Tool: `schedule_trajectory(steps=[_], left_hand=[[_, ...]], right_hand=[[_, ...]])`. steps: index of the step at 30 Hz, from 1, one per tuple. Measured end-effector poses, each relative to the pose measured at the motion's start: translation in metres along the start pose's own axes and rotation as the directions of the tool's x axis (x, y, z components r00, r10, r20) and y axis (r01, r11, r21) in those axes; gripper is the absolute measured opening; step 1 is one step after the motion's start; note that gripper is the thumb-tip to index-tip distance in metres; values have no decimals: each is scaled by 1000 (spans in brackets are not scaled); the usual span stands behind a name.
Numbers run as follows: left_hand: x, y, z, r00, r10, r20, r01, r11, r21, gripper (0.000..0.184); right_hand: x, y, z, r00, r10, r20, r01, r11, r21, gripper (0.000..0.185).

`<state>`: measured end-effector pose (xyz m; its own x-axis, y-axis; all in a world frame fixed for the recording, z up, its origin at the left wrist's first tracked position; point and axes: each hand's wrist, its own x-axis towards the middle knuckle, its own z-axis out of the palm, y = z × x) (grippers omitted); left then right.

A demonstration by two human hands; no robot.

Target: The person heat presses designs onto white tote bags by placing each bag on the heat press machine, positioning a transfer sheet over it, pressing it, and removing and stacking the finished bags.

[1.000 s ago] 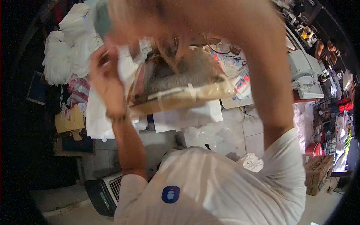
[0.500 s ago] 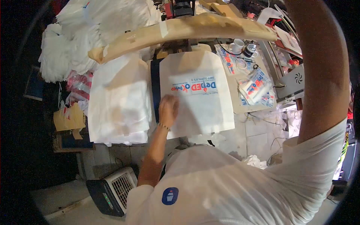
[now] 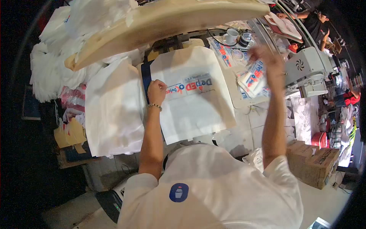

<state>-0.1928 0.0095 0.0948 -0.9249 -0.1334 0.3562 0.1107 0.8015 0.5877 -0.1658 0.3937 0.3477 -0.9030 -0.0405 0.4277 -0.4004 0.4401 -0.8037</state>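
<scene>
A white fabric piece (image 3: 190,118), apparently a bag, lies flat on a dark-edged platen (image 3: 146,76). Blue and red mirrored lettering (image 3: 198,84) shows on its upper part. My left hand (image 3: 157,91) rests at the left end of that lettering, fingers curled together; whatever they may pinch is too small to make out. My right hand (image 3: 267,63) is raised over the right side, near a pile of printed transfer sheets (image 3: 252,78), and is smeared by motion. A stack of white fabric pieces (image 3: 112,110) lies left of the platen.
A long tan-wrapped beam (image 3: 171,23) spans the far side above the platen. Mugs (image 3: 231,36) and tape rolls stand at the back right. A grey machine (image 3: 305,66) is at the right, with cardboard boxes (image 3: 310,160) below. Other people (image 3: 320,28) are farther right.
My right hand has come down from high at the upper right to above the transfer sheets. My left hand stays by the lettering. The view has shifted, showing more of the right side.
</scene>
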Motion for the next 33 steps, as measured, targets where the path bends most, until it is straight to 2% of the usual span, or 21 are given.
schedule_trajectory(steps=[1,2,3,5,6,8,9,11,13,15,19,21,22,23,25,26,28,29,31,32,33], left_hand=[[1,-2,3,1000,-1,-1,1,1000,16,12],[-3,12,0,996,64,-67,-60,996,59,8],[-12,28,1,996,68,-59,-64,996,64,8],[-35,61,5,912,379,154,-398,910,115,3],[-45,75,3,908,384,165,-405,907,117,3],[-59,101,-3,943,334,11,-334,943,9,4],[-63,111,-1,937,350,21,-350,937,4,4],[-80,128,2,826,455,332,-419,890,-178,4],[-74,140,5,858,430,281,-391,902,-186,4],[-79,142,11,765,549,335,-451,830,-329,5],[-82,161,9,797,536,277,-440,831,-341,4],[-101,171,7,685,600,413,-335,763,-552,3],[-105,176,8,682,589,434,-397,797,-456,6],[-109,181,8,673,602,429,-413,788,-457,6],[-133,193,-1,459,567,684,-86,795,-601,10],[-144,194,-3,448,572,687,-86,793,-603,10],[-159,198,-6,147,564,812,192,790,-583,15],[-172,189,0,130,567,813,185,792,-582,15],[-201,157,30,99,452,886,108,881,-461,21],[-211,149,35,71,463,884,101,878,-468,21],[-219,139,37,135,396,908,-53,918,-393,23]], right_hand=[[-34,76,19,993,114,40,-118,988,102,30],[-73,120,36,1000,7,0,-7,991,-136,29],[-117,150,51,967,245,-63,-249,966,-69,35],[-175,195,71,928,366,-67,-366,931,2,42],[-189,195,73,924,374,-73,-375,927,10,42],[-205,192,81,863,499,-79,-493,866,90,42],[-204,191,83,857,506,-97,-498,862,96,42],[-202,185,85,882,469,-53,-466,882,68,41],[-189,183,88,880,472,-53,-464,878,115,40],[-184,176,87,886,464,-5,-464,886,-25,34],[-165,175,88,832,554,37,-555,831,41,33],[-160,190,94,882,471,10,-471,881,45,37],[-149,186,94,884,468,4,-468,882,47,37],[-135,183,94,849,528,30,-529,845,77,40],[-119,186,101,799,599,53,-601,792,107,42],[-107,196,108,802,596,35,-594,790,153,43],[-82,192,115,797,603,28,-591,769,245,42],[-73,181,116,787,616,41,-599,746,292,41],[-68,196,119,849,508,142,-526,834,163,35],[-68,208,123,879,468,90,-477,862,172,32],[-73,216,124,900,435,31,-433,884,173,30]])
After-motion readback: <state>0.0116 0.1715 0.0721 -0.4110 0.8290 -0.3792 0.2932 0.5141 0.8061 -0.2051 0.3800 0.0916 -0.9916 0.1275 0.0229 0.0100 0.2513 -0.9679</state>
